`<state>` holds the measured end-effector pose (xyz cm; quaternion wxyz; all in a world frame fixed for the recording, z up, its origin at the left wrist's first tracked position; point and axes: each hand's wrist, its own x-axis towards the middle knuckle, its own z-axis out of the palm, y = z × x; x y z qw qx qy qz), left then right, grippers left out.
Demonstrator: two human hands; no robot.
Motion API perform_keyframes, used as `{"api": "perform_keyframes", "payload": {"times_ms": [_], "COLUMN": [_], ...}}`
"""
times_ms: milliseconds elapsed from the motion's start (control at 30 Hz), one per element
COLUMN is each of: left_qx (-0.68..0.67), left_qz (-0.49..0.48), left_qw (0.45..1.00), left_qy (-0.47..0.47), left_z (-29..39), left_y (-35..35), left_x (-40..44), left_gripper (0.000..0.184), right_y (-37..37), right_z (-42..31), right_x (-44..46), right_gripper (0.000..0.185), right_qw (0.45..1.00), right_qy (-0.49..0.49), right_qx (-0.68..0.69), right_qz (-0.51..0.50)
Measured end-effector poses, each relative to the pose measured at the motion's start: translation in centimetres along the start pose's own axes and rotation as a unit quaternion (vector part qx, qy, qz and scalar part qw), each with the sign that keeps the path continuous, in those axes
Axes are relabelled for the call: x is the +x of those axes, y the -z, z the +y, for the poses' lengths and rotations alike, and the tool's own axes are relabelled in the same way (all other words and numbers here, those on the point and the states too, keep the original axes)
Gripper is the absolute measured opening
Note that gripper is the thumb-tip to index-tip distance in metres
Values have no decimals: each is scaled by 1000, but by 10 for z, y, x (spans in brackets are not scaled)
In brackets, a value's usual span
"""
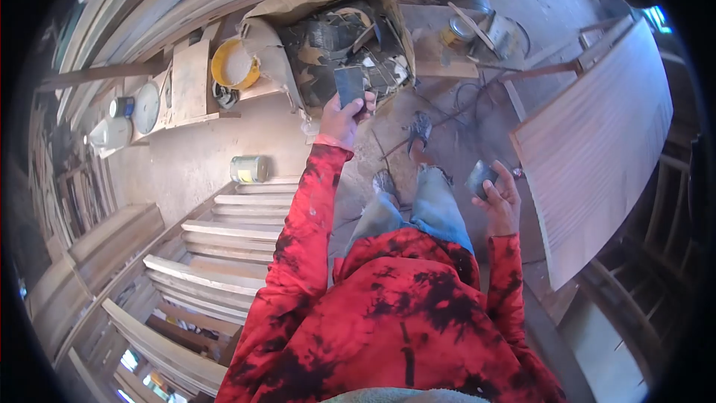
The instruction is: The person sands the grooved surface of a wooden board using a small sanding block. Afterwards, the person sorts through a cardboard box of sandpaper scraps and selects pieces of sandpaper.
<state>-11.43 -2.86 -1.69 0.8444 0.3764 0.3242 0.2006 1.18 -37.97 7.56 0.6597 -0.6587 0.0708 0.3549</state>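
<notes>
My left hand [342, 121] is closed on a dark grey flat rectangular piece [349, 84], held upright between thumb and fingers over the near edge of a worn cardboard box [268, 9]. Scraps and dark torn sheets fill that box. Out to the right, my right hand [504, 207] grips a smaller dark grey piece [480, 177], with the thumb across it. Its exact kind does not show clearly. A large wooden panel [597, 149] stands tilted just right of this hand, apart from it.
Left of the box is a yellow tub [252, 75] with pale contents. A metal can [249, 169] lies on the floor near a slatted wooden frame [231, 233]. Another can [459, 32] and a cable are at the back right. Long boards [171, 0] are stacked behind.
</notes>
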Motion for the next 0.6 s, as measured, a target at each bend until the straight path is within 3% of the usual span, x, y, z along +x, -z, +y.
{"api": "perform_keyframes", "payload": {"times_ms": [67, 133, 200, 267, 333, 367, 433, 500, 600], "left_qx": [-11, -95, -44, 27, 169, 152, 137, 123, 133], "left_qz": [-31, -84, -90, -81, -141, -166, -215, -266, -341], "left_qw": [999, 984, 987, 985, 974, 973, 963, 948, 917], "left_qy": [33, 126, 128, 153, 61, 58, 89, 127, 156], "left_z": [-4, -10, -24, -41, -47, -56, -72, -92, -123], "left_y": [1, -1, -23, -62, -118, -142, -181, -209, -245], "left_x": [-9, -14, -27, -49, -85, -104, -132, -153, -177], "left_gripper": [39, 53, 64, 56, 46, 36, 33, 31, 30], "right_y": [-2, 3, 16, 16, 23, 29, 45, 71, 101], "right_z": [5, 10, 23, 12, 4, 1, 4, 6, 3], "right_x": [-21, -36, -51, -73, -92, -100, -110, -113, -129], "right_gripper": [48, 48, 47, 45, 43, 41, 40, 44, 48], "right_qw": [1000, 999, 1000, 997, 993, 993, 989, 984, 974], "right_qy": [5, 20, 18, 11, 0, 40, 82, 120, 155], "right_qx": [9, 14, 5, 32, 65, 54, 50, -105, -100], "right_qz": [6, 31, 16, 70, 96, 98, 112, 78, 131]}}
